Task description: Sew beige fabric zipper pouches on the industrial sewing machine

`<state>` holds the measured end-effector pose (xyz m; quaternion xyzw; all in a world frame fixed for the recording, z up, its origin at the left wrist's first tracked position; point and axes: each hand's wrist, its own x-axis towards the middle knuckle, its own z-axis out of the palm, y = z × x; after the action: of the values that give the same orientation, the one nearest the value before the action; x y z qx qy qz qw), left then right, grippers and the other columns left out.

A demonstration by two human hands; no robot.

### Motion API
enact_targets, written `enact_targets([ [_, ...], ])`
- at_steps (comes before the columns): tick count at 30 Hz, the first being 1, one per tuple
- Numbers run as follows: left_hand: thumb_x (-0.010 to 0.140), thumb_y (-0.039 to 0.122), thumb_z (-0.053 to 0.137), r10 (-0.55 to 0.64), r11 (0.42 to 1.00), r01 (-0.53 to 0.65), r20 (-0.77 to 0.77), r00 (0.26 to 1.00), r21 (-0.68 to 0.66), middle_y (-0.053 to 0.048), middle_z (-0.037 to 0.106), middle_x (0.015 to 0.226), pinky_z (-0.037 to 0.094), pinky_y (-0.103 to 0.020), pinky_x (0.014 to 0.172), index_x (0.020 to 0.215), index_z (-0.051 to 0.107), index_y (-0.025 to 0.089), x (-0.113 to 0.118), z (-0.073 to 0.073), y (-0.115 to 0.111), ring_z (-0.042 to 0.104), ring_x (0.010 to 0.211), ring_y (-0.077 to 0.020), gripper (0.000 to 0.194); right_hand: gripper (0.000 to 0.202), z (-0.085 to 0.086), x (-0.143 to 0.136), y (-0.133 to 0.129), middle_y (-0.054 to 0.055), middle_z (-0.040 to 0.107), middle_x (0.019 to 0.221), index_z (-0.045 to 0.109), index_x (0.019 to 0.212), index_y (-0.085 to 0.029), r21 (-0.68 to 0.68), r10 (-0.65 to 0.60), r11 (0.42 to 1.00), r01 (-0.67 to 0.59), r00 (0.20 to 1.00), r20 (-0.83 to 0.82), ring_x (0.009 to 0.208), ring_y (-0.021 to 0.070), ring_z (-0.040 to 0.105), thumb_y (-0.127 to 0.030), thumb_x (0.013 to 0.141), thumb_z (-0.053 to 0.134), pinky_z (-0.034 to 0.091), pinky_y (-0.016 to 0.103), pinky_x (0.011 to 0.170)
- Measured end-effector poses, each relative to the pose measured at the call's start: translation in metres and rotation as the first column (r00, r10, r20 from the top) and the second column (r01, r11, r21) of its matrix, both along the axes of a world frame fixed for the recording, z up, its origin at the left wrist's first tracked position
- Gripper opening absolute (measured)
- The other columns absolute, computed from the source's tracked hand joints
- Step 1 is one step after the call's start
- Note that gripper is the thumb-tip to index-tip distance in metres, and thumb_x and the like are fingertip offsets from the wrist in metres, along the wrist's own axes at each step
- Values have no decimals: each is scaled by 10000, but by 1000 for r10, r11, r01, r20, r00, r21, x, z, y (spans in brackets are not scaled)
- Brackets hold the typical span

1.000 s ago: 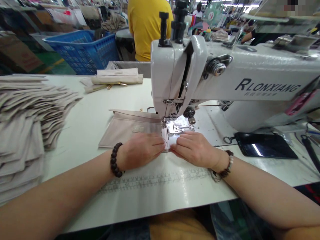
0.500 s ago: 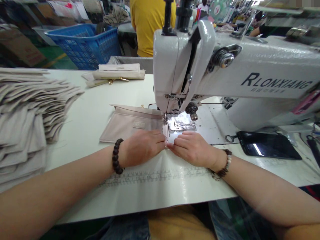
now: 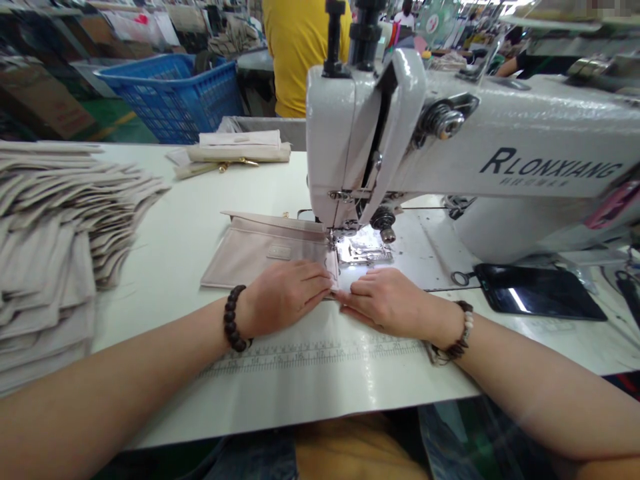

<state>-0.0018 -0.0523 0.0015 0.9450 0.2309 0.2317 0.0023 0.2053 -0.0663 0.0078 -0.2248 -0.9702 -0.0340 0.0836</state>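
A beige fabric pouch with a small label patch lies flat on the table, its right edge at the needle area of the white sewing machine. My left hand rests over the near right part of the pouch, fingers closed on its corner. From the other side my right hand has its thumb and fingertips pinched at that same corner. The two hands' fingertips nearly meet there. Light from the machine falls on the metal plate just right of the pouch.
Stacked beige fabric pieces cover the left side. Folded pouches with gold clasps lie at the back. A black phone lies to the right, and a printed ruler runs along the front. A blue basket stands beyond, near a person in yellow.
My right hand has shifted slightly right and down, with its fingertips a little further from my left hand's. The pouch stays nearly in the same place under the machine.
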Motion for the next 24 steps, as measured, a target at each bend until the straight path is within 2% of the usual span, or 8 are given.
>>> enact_targets([
  [3, 877, 194, 413, -7, 999, 7, -9, 1000, 34, -56, 643, 863, 505, -269, 668, 857, 605, 119, 0, -1, -2, 591, 768, -157, 208, 288, 4, -1, 0, 17, 598, 670, 576, 966, -125, -105, -14, 994, 25, 995, 98, 559, 104, 461, -283, 915, 340, 230, 280, 521],
  [6, 860, 159, 438, -23, 997, 27, -58, 998, 78, -65, 636, 886, 511, -283, 664, 859, 602, 108, 1, -2, -5, 582, 787, -176, 171, 290, 7, -1, 0, 20, 603, 669, 576, 960, -121, -124, 2, 992, 15, 991, 132, 560, 102, 473, -276, 915, 335, 223, 283, 517],
  [12, 855, 104, 398, -59, 989, 83, -193, 979, 119, -114, 620, 875, 523, -304, 643, 856, 597, 54, 5, 2, -9, 562, 816, -214, 205, 299, 4, 2, -1, 2, 576, 628, 583, 892, -125, -53, 37, 998, -32, 994, 104, 526, 96, 448, -263, 922, 320, 218, 290, 511],
  [18, 872, 102, 356, -74, 985, 115, -287, 955, 129, -97, 613, 850, 524, -300, 652, 837, 600, 62, 7, 5, -8, 545, 814, -208, 249, 334, 4, 5, 0, -9, 531, 571, 583, 680, -139, 49, 95, 994, -95, 995, -15, 512, 97, 423, -266, 904, 370, 254, 287, 529],
  [20, 876, 100, 340, -77, 984, 119, -286, 955, 133, -98, 614, 853, 522, -300, 663, 849, 601, 59, 5, 5, -8, 544, 808, -204, 265, 309, 4, 5, -1, -13, 517, 569, 594, 736, -132, 92, 94, 992, -89, 994, -57, 510, 95, 416, -264, 905, 372, 255, 281, 521],
  [24, 860, 69, 344, -93, 977, 138, -256, 962, 165, -111, 620, 853, 517, -297, 687, 863, 600, 39, 5, 4, -9, 555, 798, -199, 258, 257, 3, 4, -1, -14, 523, 601, 561, 983, -100, 131, 79, 989, -71, 995, -58, 531, 101, 429, -264, 906, 379, 253, 280, 514],
])
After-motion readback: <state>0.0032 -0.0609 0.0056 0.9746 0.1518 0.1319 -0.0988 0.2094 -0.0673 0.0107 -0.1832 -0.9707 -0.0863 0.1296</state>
